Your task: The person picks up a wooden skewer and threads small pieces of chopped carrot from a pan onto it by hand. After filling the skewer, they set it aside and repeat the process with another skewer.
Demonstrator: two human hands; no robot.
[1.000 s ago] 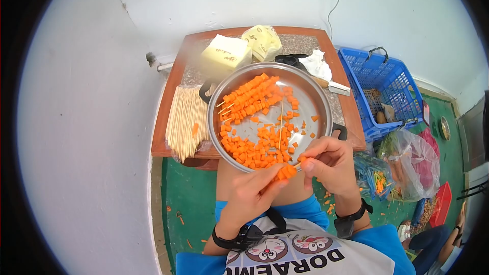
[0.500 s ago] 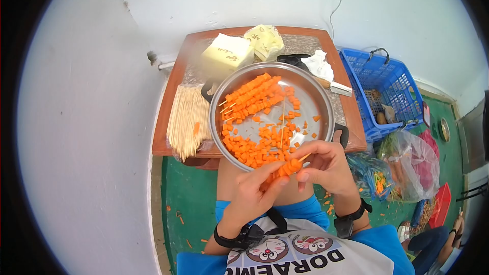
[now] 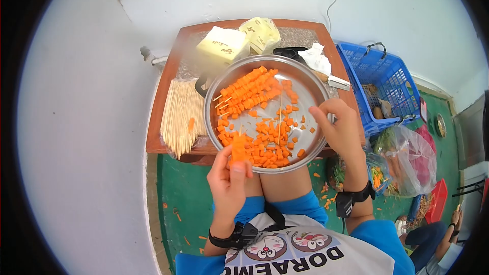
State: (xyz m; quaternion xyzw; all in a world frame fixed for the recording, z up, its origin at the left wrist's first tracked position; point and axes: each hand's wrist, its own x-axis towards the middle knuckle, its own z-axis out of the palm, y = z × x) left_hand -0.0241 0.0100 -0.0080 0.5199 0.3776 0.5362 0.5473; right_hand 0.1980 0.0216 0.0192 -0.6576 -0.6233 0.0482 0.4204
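Held upright in my left hand (image 3: 227, 175) is a carrot skewer (image 3: 238, 148), somewhat blurred, at the near left rim of a wide steel pan (image 3: 317, 79). My right hand (image 3: 340, 126) hovers over the pan's right rim, its thumb and forefinger apart with nothing between them. Inside the pan, finished-looking carrot skewers (image 3: 249, 90) lie stacked at the upper left. Loose carrot pieces (image 3: 270, 145) are spread along the near side, and a bare bamboo stick (image 3: 279, 117) lies across them. Left of the pan rests a thick bundle of bamboo sticks (image 3: 179, 114).
Tissue packs (image 3: 223, 46), a crumpled white tissue (image 3: 317, 60) and a knife (image 3: 337, 82) sit toward the table's back. To the right stand a blue basket (image 3: 379, 86) and plastic bags (image 3: 407, 163) on the green floor (image 3: 178, 193). Another person's hand shows at far right.
My hands have separated: the left moved left with the carrot skewer, now upright, while the right let go of its end and rose to the pan's right side.
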